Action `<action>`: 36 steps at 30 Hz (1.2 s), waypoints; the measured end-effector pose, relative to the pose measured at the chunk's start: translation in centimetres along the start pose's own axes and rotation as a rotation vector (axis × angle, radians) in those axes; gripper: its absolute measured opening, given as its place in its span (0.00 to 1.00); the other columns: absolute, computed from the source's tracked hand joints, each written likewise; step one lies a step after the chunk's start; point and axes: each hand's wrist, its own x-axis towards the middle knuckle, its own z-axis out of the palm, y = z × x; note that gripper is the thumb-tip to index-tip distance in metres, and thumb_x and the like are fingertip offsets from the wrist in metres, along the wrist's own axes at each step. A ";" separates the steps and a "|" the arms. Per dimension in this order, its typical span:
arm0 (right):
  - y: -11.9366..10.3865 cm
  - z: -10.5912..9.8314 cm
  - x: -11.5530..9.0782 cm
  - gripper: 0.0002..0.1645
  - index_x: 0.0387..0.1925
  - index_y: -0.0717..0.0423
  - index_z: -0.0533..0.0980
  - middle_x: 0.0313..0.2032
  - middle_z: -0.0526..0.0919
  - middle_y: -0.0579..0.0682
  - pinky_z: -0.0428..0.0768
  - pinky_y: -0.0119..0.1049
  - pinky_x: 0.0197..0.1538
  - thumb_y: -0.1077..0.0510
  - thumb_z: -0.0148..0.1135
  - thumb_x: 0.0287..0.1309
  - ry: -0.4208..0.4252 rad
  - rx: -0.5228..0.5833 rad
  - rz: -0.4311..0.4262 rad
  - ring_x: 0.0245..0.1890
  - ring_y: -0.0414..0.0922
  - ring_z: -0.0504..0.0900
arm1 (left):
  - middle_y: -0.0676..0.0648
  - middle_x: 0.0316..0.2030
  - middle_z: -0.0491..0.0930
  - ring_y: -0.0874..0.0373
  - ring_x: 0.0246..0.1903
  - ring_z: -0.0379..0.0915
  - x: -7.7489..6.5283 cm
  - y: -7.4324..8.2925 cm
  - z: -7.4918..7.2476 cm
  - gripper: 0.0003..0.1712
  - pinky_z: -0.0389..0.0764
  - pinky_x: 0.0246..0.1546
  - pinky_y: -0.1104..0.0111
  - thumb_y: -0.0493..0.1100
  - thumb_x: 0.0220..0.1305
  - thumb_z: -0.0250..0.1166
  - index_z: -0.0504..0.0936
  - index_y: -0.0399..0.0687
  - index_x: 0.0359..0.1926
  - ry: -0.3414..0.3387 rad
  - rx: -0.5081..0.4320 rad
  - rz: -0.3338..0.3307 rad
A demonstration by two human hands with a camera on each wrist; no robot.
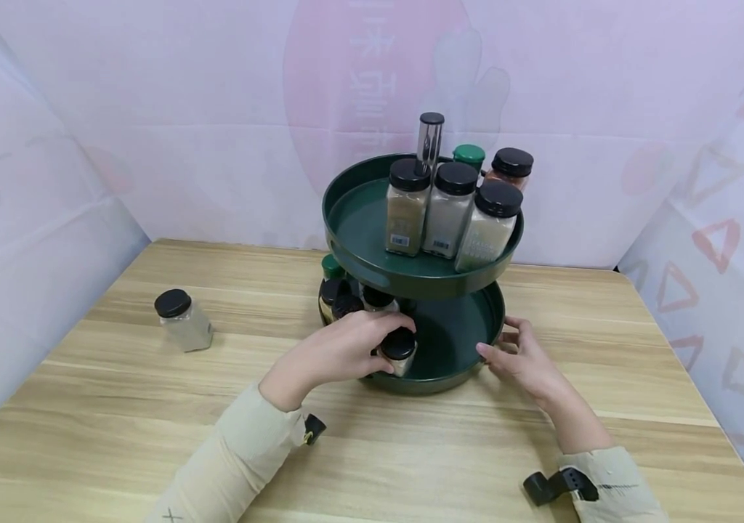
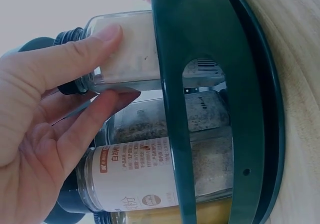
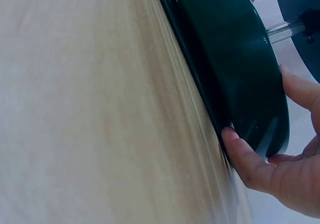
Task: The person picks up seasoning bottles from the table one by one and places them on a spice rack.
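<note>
On the lower tier of a dark green two-tier rotating rack (image 1: 405,280), my left hand (image 1: 349,345) grips a clear square spice jar (image 2: 130,49) with a black lid. In the left wrist view, thumb and fingers lie on opposite sides of the jar, whose bottom is behind the rack's wall. My right hand (image 1: 525,363) holds the lower tray's right edge, thumb at the rim and fingers on the outer wall. Beside the gripped jar, a jar with a white label (image 2: 135,174) and several others stand in the lower tray (image 3: 240,74).
The upper tray (image 1: 355,211) bears several black-lidded jars (image 1: 407,211), a green-capped one (image 1: 468,155) and a tall slim dark-capped container (image 1: 430,138). Another black-lidded jar (image 1: 185,319) stands on the wooden table (image 1: 117,407) at the left. A printed cloth backdrop (image 1: 215,145) surrounds the table.
</note>
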 end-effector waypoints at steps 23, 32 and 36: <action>0.1 -0.5 0.2 0.52 0.75 0.58 0.36 0.68 0.53 0.68 0.80 0.29 0.52 0.56 0.61 0.67 -0.025 -0.017 -0.027 0.69 0.61 0.63 | 0.43 0.65 0.72 0.52 0.66 0.70 -3.3 0.4 -1.1 0.32 0.78 0.62 0.62 0.43 0.62 0.71 0.72 0.41 0.65 0.154 0.030 0.123; 0.3 -2.4 0.5 0.55 0.77 0.59 0.32 0.71 0.49 0.73 0.79 0.27 0.51 0.57 0.60 0.67 -0.077 -0.046 -0.071 0.72 0.70 0.55 | 0.42 0.60 0.78 0.48 0.60 0.76 -9.6 -3.0 -4.3 0.33 0.81 0.56 0.58 0.34 0.57 0.71 0.73 0.38 0.63 0.427 0.075 0.089; 0.3 -2.6 0.8 0.56 0.77 0.58 0.32 0.71 0.50 0.73 0.80 0.28 0.51 0.56 0.61 0.67 -0.087 -0.065 -0.079 0.71 0.70 0.58 | 0.40 0.58 0.79 0.48 0.57 0.76 -12.8 -5.0 -5.9 0.34 0.81 0.53 0.71 0.30 0.53 0.72 0.74 0.37 0.62 0.542 0.157 -0.027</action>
